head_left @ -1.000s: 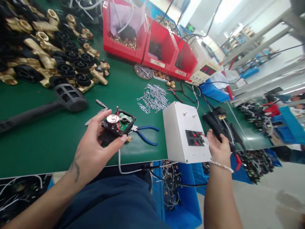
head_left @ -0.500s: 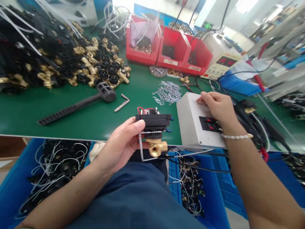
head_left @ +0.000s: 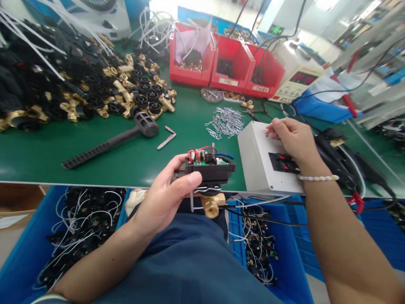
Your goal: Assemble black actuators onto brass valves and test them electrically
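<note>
My left hand is closed around a motorized valve, thumb across the front of its black housing. The housing's top is open, showing a green circuit board with red and blue wires. Below it a brass valve body hangs at the bench edge, and a bent grey rod runs down beside it. My right hand rests over a grey box, fingertips pinched together at its upper face; whatever sits between them is too small to make out. Red-and-black terminals are beneath that wrist.
A black mallet, an L-shaped metal piece and a pile of spring clips lie on the green bench. Brass-and-black valves crowd the left. Red bins and a power supply stand behind; blue crates sit below.
My left hand has tipped the valve, so the circuit board inside the housing shows more, and the brass body sits slightly lower. My right hand stays at the grey box. The view has shifted slightly.
</note>
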`<state>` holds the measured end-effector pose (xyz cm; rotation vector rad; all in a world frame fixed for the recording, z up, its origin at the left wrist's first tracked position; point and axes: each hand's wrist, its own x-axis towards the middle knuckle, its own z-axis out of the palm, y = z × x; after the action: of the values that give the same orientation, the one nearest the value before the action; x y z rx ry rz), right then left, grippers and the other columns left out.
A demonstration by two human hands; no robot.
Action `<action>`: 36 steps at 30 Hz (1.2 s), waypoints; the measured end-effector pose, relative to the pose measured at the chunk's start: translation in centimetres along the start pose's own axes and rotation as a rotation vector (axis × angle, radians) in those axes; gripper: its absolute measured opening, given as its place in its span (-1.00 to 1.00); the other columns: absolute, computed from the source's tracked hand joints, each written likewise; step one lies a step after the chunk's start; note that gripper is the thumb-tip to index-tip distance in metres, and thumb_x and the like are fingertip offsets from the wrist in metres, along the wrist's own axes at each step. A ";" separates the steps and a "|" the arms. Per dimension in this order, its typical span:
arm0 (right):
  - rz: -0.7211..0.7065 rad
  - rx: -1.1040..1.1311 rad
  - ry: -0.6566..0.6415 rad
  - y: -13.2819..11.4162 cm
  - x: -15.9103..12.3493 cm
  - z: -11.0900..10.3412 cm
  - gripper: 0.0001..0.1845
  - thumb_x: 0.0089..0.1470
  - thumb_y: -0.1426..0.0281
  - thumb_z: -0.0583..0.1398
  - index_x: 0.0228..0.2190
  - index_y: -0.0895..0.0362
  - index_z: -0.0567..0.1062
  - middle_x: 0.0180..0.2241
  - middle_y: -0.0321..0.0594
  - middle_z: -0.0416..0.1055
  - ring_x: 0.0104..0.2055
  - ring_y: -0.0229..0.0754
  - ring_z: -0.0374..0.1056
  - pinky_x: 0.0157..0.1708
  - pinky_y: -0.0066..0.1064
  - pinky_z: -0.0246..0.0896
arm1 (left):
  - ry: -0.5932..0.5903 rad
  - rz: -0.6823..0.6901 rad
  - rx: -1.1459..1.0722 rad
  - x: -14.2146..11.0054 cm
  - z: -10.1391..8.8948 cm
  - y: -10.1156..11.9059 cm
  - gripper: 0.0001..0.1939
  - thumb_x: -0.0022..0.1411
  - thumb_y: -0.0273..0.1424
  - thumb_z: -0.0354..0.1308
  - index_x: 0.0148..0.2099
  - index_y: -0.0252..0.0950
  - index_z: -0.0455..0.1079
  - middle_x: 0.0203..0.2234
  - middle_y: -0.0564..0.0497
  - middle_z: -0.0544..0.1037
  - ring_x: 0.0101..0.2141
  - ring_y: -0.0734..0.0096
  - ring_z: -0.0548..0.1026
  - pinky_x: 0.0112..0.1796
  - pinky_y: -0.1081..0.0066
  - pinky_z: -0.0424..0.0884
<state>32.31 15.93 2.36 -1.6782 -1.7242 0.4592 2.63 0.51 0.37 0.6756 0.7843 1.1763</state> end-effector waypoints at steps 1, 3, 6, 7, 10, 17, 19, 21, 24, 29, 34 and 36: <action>-0.001 0.002 -0.002 0.0 0.0 0.0 -0.64 0.27 0.18 0.22 -0.47 0.14 0.54 -0.47 -0.24 0.50 -0.45 -0.32 0.29 -0.31 -0.44 0.22 | 0.005 0.019 0.020 0.0 -0.1 0.0 -0.44 0.14 -0.14 0.36 0.11 -0.29 0.37 -0.02 -0.14 0.61 -0.05 0.03 0.60 -0.08 0.20 0.57; 0.000 0.004 -0.001 0.0 0.0 0.1 -0.67 0.25 0.20 0.24 -0.46 0.15 0.54 -0.44 -0.23 0.52 -0.44 -0.32 0.30 -0.30 -0.45 0.24 | -0.006 0.041 0.059 -0.1 -0.3 -0.1 -0.43 0.14 -0.15 0.37 0.12 -0.29 0.37 0.00 -0.14 0.60 0.01 0.02 0.57 0.01 0.18 0.51; 0.011 0.005 0.006 0.0 0.1 0.1 -0.75 0.23 0.31 0.24 -0.46 0.16 0.54 -0.44 -0.22 0.52 -0.45 -0.33 0.31 -0.30 -0.46 0.24 | -0.050 0.041 0.080 -0.4 -0.6 -0.1 -0.43 0.16 -0.17 0.37 0.15 -0.26 0.37 0.01 -0.12 0.59 0.01 0.05 0.56 0.01 0.22 0.50; 0.016 0.004 0.008 0.0 0.1 0.1 -0.78 0.22 0.35 0.24 -0.46 0.16 0.54 -0.44 -0.22 0.53 -0.45 -0.33 0.31 -0.30 -0.46 0.23 | -0.062 0.047 0.077 -0.5 -0.7 -0.2 -0.45 0.18 -0.18 0.36 0.15 -0.25 0.37 0.00 -0.11 0.59 0.00 0.07 0.56 -0.01 0.24 0.51; 0.027 -0.004 0.015 0.0 0.0 0.1 -0.83 0.18 0.42 0.24 -0.45 0.17 0.55 -0.44 -0.24 0.54 -0.45 -0.33 0.32 -0.31 -0.46 0.22 | -0.084 0.088 0.073 -0.8 -0.7 -0.3 -0.53 0.24 -0.24 0.33 0.16 -0.19 0.39 -0.02 -0.05 0.59 -0.03 0.15 0.58 -0.03 0.32 0.52; 0.047 -0.023 0.025 -0.2 -0.1 0.1 -0.87 0.13 0.41 0.26 -0.45 0.16 0.55 -0.47 -0.27 0.53 -0.46 -0.32 0.30 -0.34 -0.46 0.21 | -0.102 0.112 0.085 -1.1 -0.6 -0.5 -0.54 0.24 -0.30 0.33 0.17 -0.15 0.39 -0.06 -0.04 0.60 -0.10 0.21 0.61 -0.11 0.39 0.56; 0.051 -0.028 0.024 -0.3 -0.1 0.1 -0.87 0.12 0.41 0.27 -0.46 0.15 0.55 -0.47 -0.27 0.53 -0.47 -0.32 0.29 -0.35 -0.46 0.20 | -0.107 0.110 0.083 -1.2 -0.6 -0.4 -0.55 0.24 -0.31 0.34 0.15 -0.13 0.40 -0.07 -0.02 0.61 -0.10 0.22 0.62 -0.11 0.39 0.56; 0.055 -0.032 0.027 -0.4 -0.2 0.1 -0.88 0.11 0.41 0.27 -0.46 0.15 0.55 -0.47 -0.27 0.53 -0.48 -0.32 0.28 -0.36 -0.46 0.20 | -0.126 0.112 0.076 -1.3 -0.6 -0.4 -0.57 0.23 -0.32 0.35 0.13 -0.12 0.41 -0.08 0.01 0.62 -0.10 0.24 0.61 -0.10 0.40 0.56; 0.059 -0.037 0.029 -0.6 -0.2 0.1 -0.88 0.10 0.41 0.27 -0.47 0.15 0.55 -0.47 -0.27 0.52 -0.48 -0.32 0.28 -0.35 -0.46 0.20 | -0.130 0.106 0.070 -1.4 -0.4 -0.3 -0.56 0.21 -0.32 0.37 0.12 -0.13 0.41 -0.07 0.00 0.63 -0.09 0.22 0.62 -0.07 0.37 0.56; 0.065 -0.041 0.033 -0.9 -0.4 0.1 -0.87 0.10 0.42 0.27 -0.48 0.14 0.54 -0.48 -0.28 0.52 -0.48 -0.32 0.28 -0.36 -0.45 0.20 | -0.014 -0.004 0.006 -0.8 0.2 -0.1 -0.44 0.20 -0.14 0.34 0.15 -0.30 0.37 -0.01 -0.18 0.61 -0.04 0.02 0.61 -0.11 0.22 0.59; 0.068 -0.041 0.038 -1.0 -0.4 0.1 -0.88 0.10 0.45 0.28 -0.48 0.15 0.55 -0.48 -0.29 0.51 -0.47 -0.33 0.29 -0.35 -0.46 0.17 | -0.002 -0.020 -0.110 -0.2 0.1 0.0 -0.50 0.27 -0.12 0.27 0.12 -0.32 0.39 -0.01 -0.18 0.61 -0.06 0.02 0.63 -0.11 0.19 0.61; 0.071 -0.038 0.039 -1.0 -0.4 0.2 -0.88 0.10 0.46 0.28 -0.48 0.15 0.54 -0.48 -0.29 0.51 -0.47 -0.33 0.28 -0.37 -0.47 0.16 | 0.007 -0.022 -0.113 -0.2 0.0 0.0 -0.51 0.28 -0.11 0.27 0.11 -0.32 0.40 -0.01 -0.17 0.62 -0.06 0.02 0.64 -0.10 0.19 0.61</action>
<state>31.47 15.50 2.82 -1.7679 -1.6593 0.4261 2.60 0.35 0.39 0.5684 0.7242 1.1943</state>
